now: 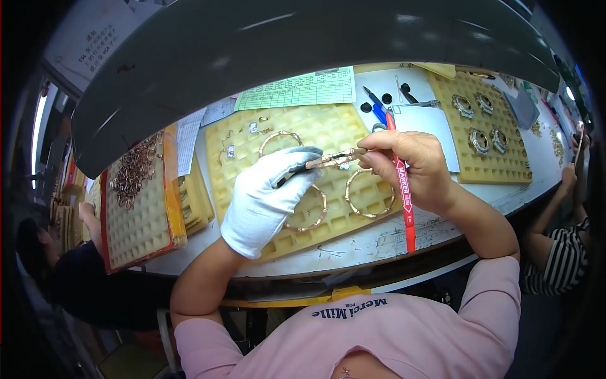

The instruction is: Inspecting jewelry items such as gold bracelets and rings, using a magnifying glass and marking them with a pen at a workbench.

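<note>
My left hand (267, 196), in a white glove, grips one side of a gold-coloured bamboo-style bangle (331, 160). The bare fingers of my right hand (407, 163) pinch the bangle's other end. A red marker pen (405, 199) also rests in my right hand, pointing down towards the table's front edge. Beneath my hands lies a yellow dimpled tray (284, 121). On it are more bamboo-style bangles: one at the right (348, 195), one partly behind my glove (325, 208) and one further back (279, 132). Small labels (230, 151) and small gold pieces also lie there.
At the left, a red-edged tray (137, 232) holds a heap of jewellery pieces (135, 173). Watch cases (479, 142) sit on a right-hand tray (492, 175). Pens (376, 106) and a green form (298, 90) lie behind. A dark lamp hood (307, 42) hangs overhead. Other people sit on both sides.
</note>
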The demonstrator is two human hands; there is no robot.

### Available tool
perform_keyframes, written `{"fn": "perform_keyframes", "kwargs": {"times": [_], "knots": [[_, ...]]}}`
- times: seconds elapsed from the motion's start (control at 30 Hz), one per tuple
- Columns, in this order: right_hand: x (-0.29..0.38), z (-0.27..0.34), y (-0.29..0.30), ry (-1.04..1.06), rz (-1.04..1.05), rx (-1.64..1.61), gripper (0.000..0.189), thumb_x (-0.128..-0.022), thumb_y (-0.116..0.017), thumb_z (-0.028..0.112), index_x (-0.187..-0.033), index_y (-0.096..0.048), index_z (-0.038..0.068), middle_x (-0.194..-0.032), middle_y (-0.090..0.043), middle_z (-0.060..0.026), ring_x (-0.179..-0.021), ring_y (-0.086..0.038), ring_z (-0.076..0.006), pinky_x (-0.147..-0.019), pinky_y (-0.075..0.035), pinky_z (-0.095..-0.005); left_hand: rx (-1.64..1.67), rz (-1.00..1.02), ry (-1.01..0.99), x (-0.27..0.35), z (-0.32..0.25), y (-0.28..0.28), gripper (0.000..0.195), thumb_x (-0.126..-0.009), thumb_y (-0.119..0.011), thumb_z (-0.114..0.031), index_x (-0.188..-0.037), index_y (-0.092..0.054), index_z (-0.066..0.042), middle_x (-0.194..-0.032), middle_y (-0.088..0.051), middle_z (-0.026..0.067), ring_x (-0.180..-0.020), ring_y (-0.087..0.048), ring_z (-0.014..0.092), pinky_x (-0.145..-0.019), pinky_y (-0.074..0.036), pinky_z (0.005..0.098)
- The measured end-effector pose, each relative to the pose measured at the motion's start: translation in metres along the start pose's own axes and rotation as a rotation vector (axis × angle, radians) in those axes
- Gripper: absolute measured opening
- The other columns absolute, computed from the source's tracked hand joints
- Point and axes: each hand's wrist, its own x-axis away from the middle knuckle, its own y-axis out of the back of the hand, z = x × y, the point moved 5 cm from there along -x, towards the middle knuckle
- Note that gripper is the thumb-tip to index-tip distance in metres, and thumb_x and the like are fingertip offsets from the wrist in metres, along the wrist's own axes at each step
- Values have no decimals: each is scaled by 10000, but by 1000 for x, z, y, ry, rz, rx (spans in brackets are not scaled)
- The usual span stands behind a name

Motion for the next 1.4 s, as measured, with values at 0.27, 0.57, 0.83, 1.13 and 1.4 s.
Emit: {"fn": "perform_keyframes", "kwargs": {"times": [0.27, 0.57, 0.83, 1.13, 1.4], "knots": [[-2, -2, -1, -50, 2, -40, 145, -824, -641, -48, -963, -601, -35, -797, -683, -132, -702, -696, -187, -606, -547, -252, -19, 14, -10, -1, 3, 1, 238, -816, -654, -50, -1050, -676, -16, -967, -689, 126, -841, -661, 193, -757, -517, 285], [-14, -7, -3, -361, 68, -306, 101, -886, -603, 41, -963, -625, -22, -751, -661, -72, -644, -638, -88, -556, -519, -206, 333, 83, 364, 0, 0, 0, 243, -911, -592, -125, -1103, -640, 16, -988, -678, 79, -859, -642, 127, -731, -519, 251], [-22, -13, -9, -381, 138, -355, 180, -882, -632, 65, -1036, -597, -22, -840, -687, -100, -749, -671, -125, -652, -546, -231, 485, -6, 294, -3, -4, 13, 227, -919, -575, -79, -1097, -597, 60, -998, -658, 110, -900, -649, 158, -790, -533, 270], [-8, -13, -14, -205, -20, -503, 126, -863, -656, 39, -979, -626, -2, -830, -678, -78, -738, -645, -95, -631, -507, -220, 490, -95, 164, 0, -11, 6, 308, -861, -637, 7, -1162, -581, 40, -1096, -646, 113, -978, -623, 150, -867, -516, 274], [-4, -1, -13, -14, -74, -324, 168, -823, -680, -14, -980, -629, 15, -773, -676, -70, -645, -625, -88, -557, -479, -215, 150, 14, 80, 2, -6, 10, 204, -868, -645, -94, -1046, -672, 1, -912, -693, 77, -808, -642, 121, -730, -498, 237]]}}
